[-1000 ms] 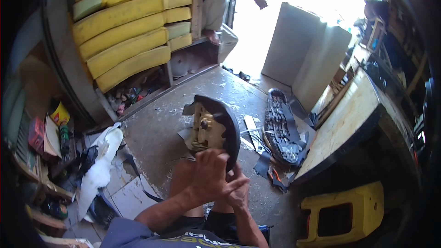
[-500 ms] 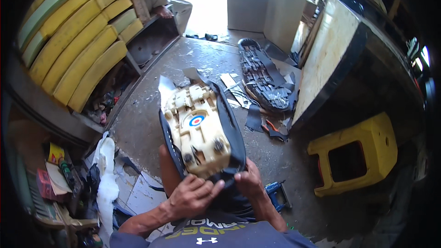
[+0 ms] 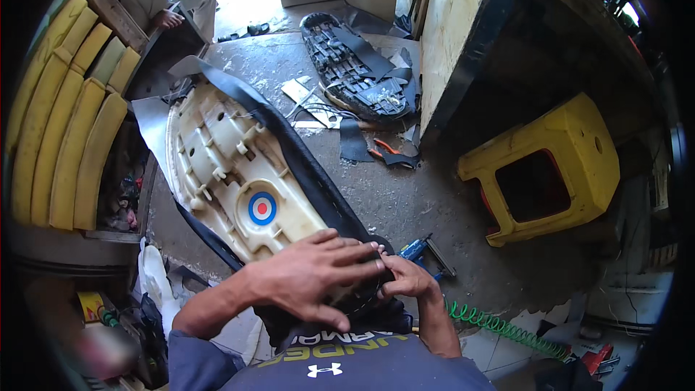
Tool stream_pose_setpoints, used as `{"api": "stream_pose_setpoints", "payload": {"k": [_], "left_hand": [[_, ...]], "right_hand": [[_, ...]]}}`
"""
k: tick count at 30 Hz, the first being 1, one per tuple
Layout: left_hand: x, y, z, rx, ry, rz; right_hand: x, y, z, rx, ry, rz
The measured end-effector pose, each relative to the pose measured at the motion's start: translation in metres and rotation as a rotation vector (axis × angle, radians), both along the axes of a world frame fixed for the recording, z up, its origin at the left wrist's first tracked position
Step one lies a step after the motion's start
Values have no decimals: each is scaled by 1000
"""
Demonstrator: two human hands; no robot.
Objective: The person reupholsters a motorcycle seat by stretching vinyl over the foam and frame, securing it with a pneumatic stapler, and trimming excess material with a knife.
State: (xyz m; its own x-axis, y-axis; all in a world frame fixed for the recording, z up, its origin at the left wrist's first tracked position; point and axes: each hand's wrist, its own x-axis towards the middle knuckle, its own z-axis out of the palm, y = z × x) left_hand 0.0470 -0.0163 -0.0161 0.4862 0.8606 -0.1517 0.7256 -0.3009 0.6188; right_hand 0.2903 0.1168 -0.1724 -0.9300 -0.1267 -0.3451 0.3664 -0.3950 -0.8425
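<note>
A motorcycle seat point(image 3: 232, 166) lies upside down across my lap, its cream plastic base up, with a round red, white and blue sticker point(image 3: 262, 208) near the middle. A black cover point(image 3: 318, 181) wraps around its edges. My left hand point(image 3: 311, 279) presses flat on the near end of the seat, fingers spread. My right hand point(image 3: 409, 281) pinches the black cover at the near right edge, fingertips touching the left hand's.
A blue staple gun point(image 3: 427, 252) with a green coiled hose point(image 3: 499, 326) lies on the concrete floor to my right. A yellow plastic stool point(image 3: 550, 166) stands further right. Another black seat base point(image 3: 355, 72) and scraps lie ahead. Yellow foam pads point(image 3: 65, 130) fill shelves left. A person point(image 3: 163, 0) sits far left.
The view has dropped and closed in on the seat, which now lies longer and flatter toward me. Both hands have come to its near end, the left one now flat on top.
</note>
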Motion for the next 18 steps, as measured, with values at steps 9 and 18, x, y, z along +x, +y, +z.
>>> {"api": "stream_pose_setpoints", "payload": {"k": [9,18], "left_hand": [[-8,-48,-66,159,88,172],[-16,-46,-81,197,58,222]], "right_hand": [[-33,6,6,597,2,316],[-103,23,-33,-269,303,-633]]}}
